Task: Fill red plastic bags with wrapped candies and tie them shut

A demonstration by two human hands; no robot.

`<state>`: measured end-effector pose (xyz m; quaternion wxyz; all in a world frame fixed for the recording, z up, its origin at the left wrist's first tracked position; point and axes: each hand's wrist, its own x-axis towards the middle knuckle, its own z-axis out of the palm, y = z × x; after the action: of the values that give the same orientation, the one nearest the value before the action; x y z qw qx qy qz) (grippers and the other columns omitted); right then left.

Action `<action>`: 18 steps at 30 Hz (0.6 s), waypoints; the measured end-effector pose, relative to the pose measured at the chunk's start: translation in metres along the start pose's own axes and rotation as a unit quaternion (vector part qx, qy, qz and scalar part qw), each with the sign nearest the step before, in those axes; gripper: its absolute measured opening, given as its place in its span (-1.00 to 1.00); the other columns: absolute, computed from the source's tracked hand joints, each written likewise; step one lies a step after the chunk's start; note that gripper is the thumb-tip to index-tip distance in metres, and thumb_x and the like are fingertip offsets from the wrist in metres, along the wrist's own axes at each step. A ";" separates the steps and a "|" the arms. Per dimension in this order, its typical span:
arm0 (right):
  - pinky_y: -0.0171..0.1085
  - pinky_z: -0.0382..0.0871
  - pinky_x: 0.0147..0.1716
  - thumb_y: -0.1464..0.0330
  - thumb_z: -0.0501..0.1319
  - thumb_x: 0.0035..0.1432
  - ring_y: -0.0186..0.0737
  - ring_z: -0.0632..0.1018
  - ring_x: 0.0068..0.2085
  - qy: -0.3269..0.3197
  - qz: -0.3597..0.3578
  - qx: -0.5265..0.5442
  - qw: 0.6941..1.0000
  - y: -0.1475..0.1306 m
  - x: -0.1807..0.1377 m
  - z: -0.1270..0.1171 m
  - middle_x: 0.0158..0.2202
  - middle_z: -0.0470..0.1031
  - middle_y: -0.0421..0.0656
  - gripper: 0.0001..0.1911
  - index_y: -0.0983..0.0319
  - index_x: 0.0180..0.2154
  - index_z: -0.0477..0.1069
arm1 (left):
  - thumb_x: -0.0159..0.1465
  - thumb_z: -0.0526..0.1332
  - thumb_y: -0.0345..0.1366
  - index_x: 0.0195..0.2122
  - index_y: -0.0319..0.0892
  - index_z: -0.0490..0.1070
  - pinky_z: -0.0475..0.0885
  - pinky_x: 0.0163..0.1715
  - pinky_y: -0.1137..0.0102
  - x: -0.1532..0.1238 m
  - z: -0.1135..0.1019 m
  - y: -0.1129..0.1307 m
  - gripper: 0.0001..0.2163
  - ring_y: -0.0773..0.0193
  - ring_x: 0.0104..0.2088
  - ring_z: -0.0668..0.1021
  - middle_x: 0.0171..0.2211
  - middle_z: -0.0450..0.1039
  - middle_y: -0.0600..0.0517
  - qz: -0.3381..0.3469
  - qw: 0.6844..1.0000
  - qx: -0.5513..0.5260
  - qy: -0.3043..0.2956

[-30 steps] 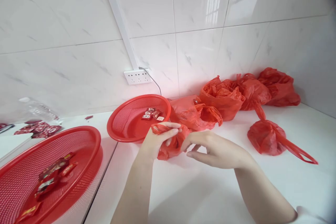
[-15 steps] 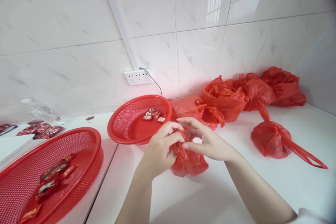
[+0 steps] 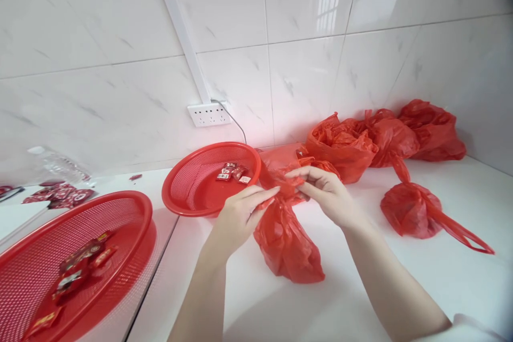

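A thin red plastic bag [image 3: 289, 246] rests on the white table, its lower part full and rounded, its neck gathered narrow. My left hand [image 3: 240, 214] pinches one side of the bag's top between thumb and fingers. On the other side, my right hand [image 3: 325, 192] grips the top in the same way, so the plastic is stretched between the two. What the bag contains cannot be seen through it. Just beyond my left hand stands a round red basket [image 3: 176, 176] with several small wrapped packets [image 3: 231, 171] in it.
A larger red basket [image 3: 140, 208] with wrapped packets [image 3: 76, 272] stands at the left. Several filled red bags [image 3: 340, 149] line the tiled wall. A tied red bag [image 3: 409, 211] lies at the right. A plastic bottle [image 3: 60, 165] and more packets [image 3: 66, 195] are at the far left.
My hands have moved apart, drawing the bag's top out between them. The bag's lower part now shows fuller below the gathered neck.
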<state>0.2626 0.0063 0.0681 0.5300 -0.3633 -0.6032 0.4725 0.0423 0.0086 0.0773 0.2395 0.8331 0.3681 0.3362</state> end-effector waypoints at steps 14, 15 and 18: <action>-0.33 0.25 -0.57 -0.04 0.00 0.25 -0.32 0.37 -0.65 0.241 0.047 -0.138 0.960 -0.014 -0.007 -0.067 -0.71 0.30 -0.28 -0.48 0.20 -0.08 0.45 | 0.13 0.14 -0.42 0.11 0.06 0.37 0.49 -0.05 0.33 -0.010 -0.049 -0.018 -0.51 0.17 0.08 0.43 0.10 0.36 0.10 -0.080 0.976 0.168 0.109; -0.33 0.23 -0.59 -0.06 -0.01 0.25 -0.32 0.35 -0.67 0.264 0.048 -0.147 0.952 -0.013 -0.007 -0.074 -0.72 0.28 -0.27 -0.45 0.21 -0.09 0.47 | 0.13 0.14 -0.40 0.12 0.05 0.36 0.48 -0.01 0.31 -0.012 -0.053 -0.021 -0.51 0.17 0.11 0.42 0.11 0.36 0.10 -0.087 0.975 0.169 0.115; -0.33 0.20 -0.60 -0.06 -0.01 0.24 -0.32 0.32 -0.67 0.306 0.047 -0.170 0.935 -0.007 -0.004 -0.088 -0.73 0.25 -0.28 -0.44 0.21 -0.11 0.49 | 0.13 0.15 -0.38 0.13 0.05 0.33 0.39 0.10 0.25 -0.013 -0.059 -0.032 -0.50 0.16 0.14 0.39 0.14 0.34 0.11 -0.109 0.972 0.174 0.111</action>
<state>0.3503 0.0165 0.0729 0.5965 -0.6033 -0.4650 0.2530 -0.0222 0.0276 0.0902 0.0839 0.7741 0.5342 0.3291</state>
